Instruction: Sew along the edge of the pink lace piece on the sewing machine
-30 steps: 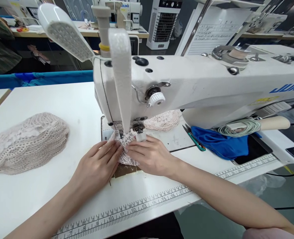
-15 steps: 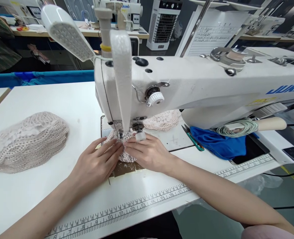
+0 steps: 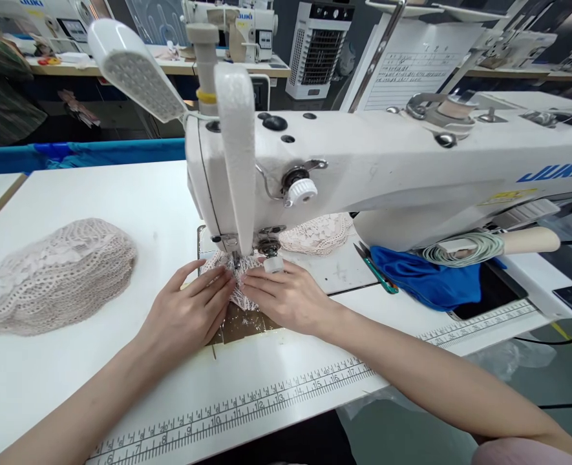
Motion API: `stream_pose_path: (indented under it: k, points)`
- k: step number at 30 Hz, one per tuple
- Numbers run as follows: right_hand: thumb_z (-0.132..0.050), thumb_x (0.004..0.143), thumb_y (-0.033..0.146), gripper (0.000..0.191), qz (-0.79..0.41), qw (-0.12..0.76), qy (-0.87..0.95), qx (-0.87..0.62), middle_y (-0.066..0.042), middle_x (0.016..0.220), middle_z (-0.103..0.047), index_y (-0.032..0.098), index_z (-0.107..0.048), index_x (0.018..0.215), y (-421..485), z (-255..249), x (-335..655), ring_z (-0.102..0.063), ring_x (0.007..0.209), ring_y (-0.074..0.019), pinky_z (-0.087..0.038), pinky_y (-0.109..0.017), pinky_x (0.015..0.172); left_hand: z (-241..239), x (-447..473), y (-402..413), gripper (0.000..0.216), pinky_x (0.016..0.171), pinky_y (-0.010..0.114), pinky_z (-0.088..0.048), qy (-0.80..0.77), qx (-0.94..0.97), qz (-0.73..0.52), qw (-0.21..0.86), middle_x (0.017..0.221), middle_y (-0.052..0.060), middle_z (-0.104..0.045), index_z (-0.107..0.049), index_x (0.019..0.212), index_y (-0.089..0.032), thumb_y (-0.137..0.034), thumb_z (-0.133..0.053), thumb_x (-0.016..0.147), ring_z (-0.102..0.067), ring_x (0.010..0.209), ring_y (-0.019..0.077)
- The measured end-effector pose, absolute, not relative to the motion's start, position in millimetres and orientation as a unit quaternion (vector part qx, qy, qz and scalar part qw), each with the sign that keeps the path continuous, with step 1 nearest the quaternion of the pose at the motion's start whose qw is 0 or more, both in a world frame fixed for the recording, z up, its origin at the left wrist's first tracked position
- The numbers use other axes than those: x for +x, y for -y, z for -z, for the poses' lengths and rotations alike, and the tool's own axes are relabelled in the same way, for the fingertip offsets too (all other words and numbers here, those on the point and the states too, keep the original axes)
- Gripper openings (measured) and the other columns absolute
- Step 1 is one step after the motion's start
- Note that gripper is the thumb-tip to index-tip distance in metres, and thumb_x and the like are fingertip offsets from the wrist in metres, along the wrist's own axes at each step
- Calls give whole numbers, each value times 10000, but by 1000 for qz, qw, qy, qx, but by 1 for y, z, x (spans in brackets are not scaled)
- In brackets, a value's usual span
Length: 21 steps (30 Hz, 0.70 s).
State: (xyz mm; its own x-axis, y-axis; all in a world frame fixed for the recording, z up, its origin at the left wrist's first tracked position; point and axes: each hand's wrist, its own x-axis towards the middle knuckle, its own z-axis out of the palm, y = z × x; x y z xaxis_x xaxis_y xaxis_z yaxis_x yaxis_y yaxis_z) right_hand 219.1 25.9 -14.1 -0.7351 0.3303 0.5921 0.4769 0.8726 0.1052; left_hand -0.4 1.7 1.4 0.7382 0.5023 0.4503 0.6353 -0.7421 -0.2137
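A pale pink lace piece (image 3: 243, 298) lies under the presser foot of a white sewing machine (image 3: 387, 155). My left hand (image 3: 192, 307) rests flat on its left side, with the fingers stretched toward the needle area. From the right, my right hand (image 3: 288, 297) presses on the same lace with extended fingers, close to the foot. Both sets of fingertips sit just in front of the needle, which is partly hidden. A stack of similar lace pieces (image 3: 57, 278) lies on the table to the left. More lace (image 3: 317, 234) shows behind the machine head.
Green-handled snips (image 3: 380, 274) and a blue cloth (image 3: 426, 278) lie to the right, beside a dark phone (image 3: 496, 294). A printed ruler (image 3: 247, 410) runs along the table's front edge. A white lamp (image 3: 135, 71) juts out at upper left. Someone's sleeve (image 3: 2, 90) shows at far left.
The lace under the foot has moved slightly away from me, with less of it showing in front. My hands have barely shifted and stay flat on it.
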Motion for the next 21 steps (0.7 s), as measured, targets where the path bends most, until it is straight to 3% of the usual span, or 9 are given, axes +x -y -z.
stream_pose_path:
  k: [8,21]
  points:
    - [-502,912,80,218,131,286,924,-217,-40,998,-754,139,-711,932,-25,13,219,-685,929,-149,-479,-316,926,-1,3,6,311,1035,456,-412,328,-908,207,161,1057,81,-734,-645,1163,-122,-263,-580,893,-665,1038,234]
    - [-470,910,67,253,124,269,926,-234,-34,969,-756,132,-702,985,-30,13,219,-678,880,-151,-485,-337,933,0,3,3,277,1037,468,-406,340,-905,197,165,1068,71,-731,-655,1129,-131,-273,-551,916,-676,1017,226]
